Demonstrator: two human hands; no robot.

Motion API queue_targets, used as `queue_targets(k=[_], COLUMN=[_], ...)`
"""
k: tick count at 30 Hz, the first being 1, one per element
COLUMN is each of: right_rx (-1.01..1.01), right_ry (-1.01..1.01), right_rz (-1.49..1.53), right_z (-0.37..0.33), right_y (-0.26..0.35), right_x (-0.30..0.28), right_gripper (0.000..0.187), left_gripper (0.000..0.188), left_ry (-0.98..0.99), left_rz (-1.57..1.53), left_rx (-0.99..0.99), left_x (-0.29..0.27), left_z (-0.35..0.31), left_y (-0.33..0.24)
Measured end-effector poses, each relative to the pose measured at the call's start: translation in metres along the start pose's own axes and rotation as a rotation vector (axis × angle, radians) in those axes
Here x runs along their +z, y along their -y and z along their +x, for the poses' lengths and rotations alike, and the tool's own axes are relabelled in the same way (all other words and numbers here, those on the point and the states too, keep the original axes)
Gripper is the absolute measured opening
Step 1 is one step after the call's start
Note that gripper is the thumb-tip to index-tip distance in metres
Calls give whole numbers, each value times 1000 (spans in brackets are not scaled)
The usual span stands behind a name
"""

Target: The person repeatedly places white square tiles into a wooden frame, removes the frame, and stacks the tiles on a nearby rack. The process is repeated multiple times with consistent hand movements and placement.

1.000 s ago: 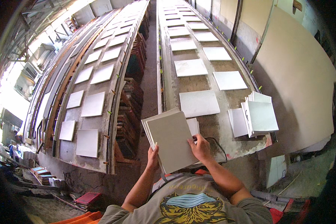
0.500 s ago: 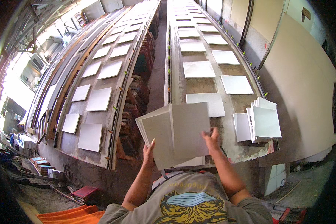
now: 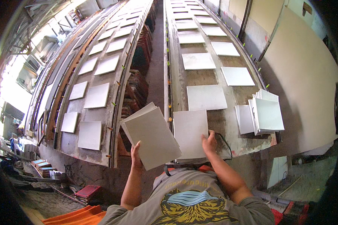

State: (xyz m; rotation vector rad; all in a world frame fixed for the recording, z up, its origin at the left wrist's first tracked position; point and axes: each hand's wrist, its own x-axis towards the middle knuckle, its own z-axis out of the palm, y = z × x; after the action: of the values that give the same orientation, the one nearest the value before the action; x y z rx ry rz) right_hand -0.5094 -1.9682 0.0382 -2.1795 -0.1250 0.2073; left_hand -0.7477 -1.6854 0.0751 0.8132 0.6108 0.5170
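My left hand [image 3: 136, 155] is closed on the lower left edge of a small stack of stiff-looking white rectangular sheets [image 3: 150, 137], tilted and fanned a little at the top. My right hand [image 3: 209, 144] pinches the right edge of a single white sheet [image 3: 190, 129], which is apart from most of the stack and lies over the near end of the right-hand long table [image 3: 229, 144]. Whether that sheet touches the tabletop I cannot tell. Just beyond it, another white sheet [image 3: 206, 97] lies flat on the table.
White sheets lie in two rows along the right table and the left long table [image 3: 69, 144]. A pile of white sheets [image 3: 266, 112] leans at the right table's near corner. Dark frames [image 3: 135, 88] stand in the gap between tables. Orange cloth [image 3: 77, 215] is at lower left.
The right-hand sheet has come away from the stack and moved down over the table. My left hand has shifted left with the stack. The whole view has shifted slightly.
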Motion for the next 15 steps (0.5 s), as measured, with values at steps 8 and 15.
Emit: queue_targets(k=[8, 15], right_rx=[-151, -260], right_ry=[-58, -96], right_rz=[-261, -315], right_z=[-16, -21], right_y=[0, 13], right_x=[5, -10], right_gripper=[52, 61], left_gripper=[51, 50], left_ry=[47, -3], left_rz=[-16, -25], left_rx=[-91, -153], left_x=[6, 27], left_z=[9, 16], left_y=[24, 34])
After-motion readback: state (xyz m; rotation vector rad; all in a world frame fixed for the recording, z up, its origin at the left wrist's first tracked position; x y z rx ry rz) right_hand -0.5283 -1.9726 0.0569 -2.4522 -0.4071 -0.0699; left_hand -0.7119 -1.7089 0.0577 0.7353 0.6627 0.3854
